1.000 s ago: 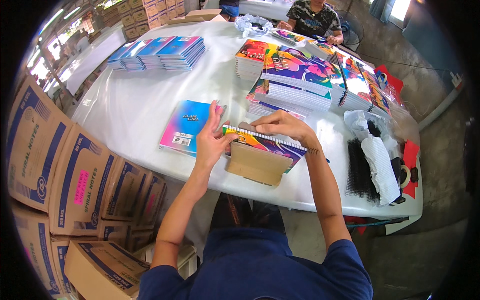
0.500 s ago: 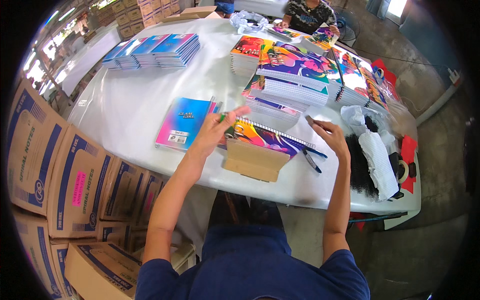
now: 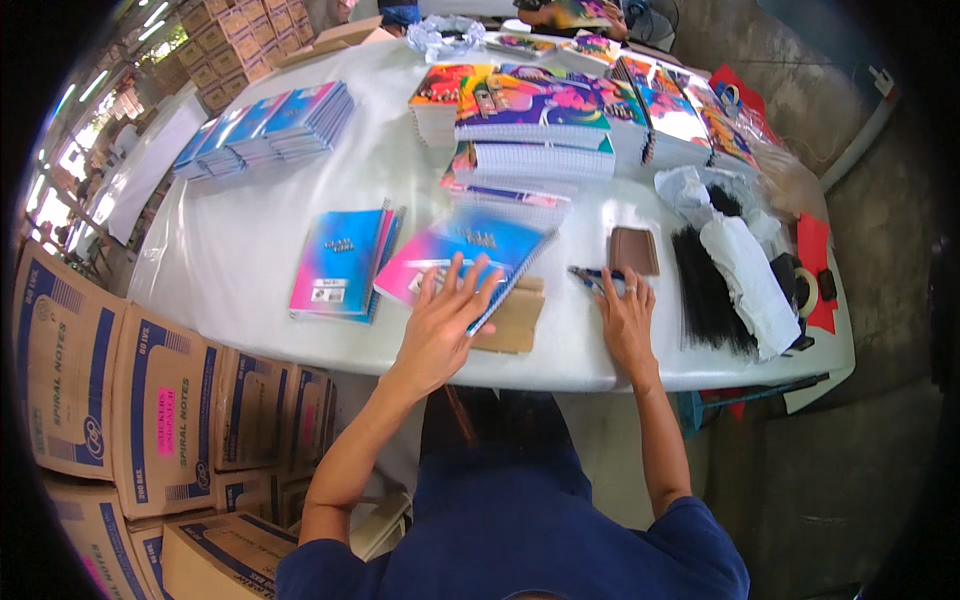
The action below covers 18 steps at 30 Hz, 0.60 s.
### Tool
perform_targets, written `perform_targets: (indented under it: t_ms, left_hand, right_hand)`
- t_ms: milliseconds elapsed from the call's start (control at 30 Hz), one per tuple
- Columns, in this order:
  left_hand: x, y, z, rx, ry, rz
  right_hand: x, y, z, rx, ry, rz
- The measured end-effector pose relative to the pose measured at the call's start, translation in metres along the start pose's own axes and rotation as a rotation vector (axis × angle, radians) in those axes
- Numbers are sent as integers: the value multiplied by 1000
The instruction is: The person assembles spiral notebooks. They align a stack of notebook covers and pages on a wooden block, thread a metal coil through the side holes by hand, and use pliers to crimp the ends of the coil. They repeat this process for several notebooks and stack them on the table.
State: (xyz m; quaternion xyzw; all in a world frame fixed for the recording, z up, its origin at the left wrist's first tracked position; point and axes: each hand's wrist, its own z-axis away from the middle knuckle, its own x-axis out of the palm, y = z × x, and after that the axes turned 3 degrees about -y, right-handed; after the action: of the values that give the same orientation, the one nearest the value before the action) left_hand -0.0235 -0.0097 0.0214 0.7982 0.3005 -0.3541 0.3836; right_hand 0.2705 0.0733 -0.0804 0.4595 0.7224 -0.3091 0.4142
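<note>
My left hand [image 3: 445, 325] grips a pink-and-blue spiral notebook [image 3: 470, 245], fingers across its cover and thumb by the coil edge. The notebook is tilted, coil toward the right, and slightly blurred. Under it lies a piece of brown cardboard [image 3: 515, 318], partly covered. My right hand [image 3: 628, 312] rests over blue-and-black pliers [image 3: 588, 275], its fingers stretched out and touching them; the hand hides part of the tool. Just beyond lies a flat brown rectangular pad [image 3: 634, 250]. Left of the held notebook are similar notebooks [image 3: 340, 262] in a small pile.
Stacks of colourful notebooks [image 3: 535, 105] stand at the back, pink-and-blue stacks [image 3: 265, 125] at far left. Black bristle-like strands [image 3: 705, 300], white wrapping [image 3: 750, 290] and a tape roll [image 3: 806, 290] lie right. Cartons [image 3: 165, 400] line the left; another person's hand [image 3: 605, 12] shows at the back.
The notebook has turned over, from its multicoloured side to its pink-and-blue cover. My right hand has let go of the brown pad and moved down to the pliers. The view has shifted.
</note>
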Motion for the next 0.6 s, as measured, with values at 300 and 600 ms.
perform_targets:
  t_ms: [300, 600]
  left_hand:
    - [29, -1, -5, -16, 118, -278]
    - [30, 6, -4, -63, 157, -328]
  right_hand:
    - [2, 14, -19, -214, -29, -94]
    - [-93, -104, -4, -289, 91, -708]
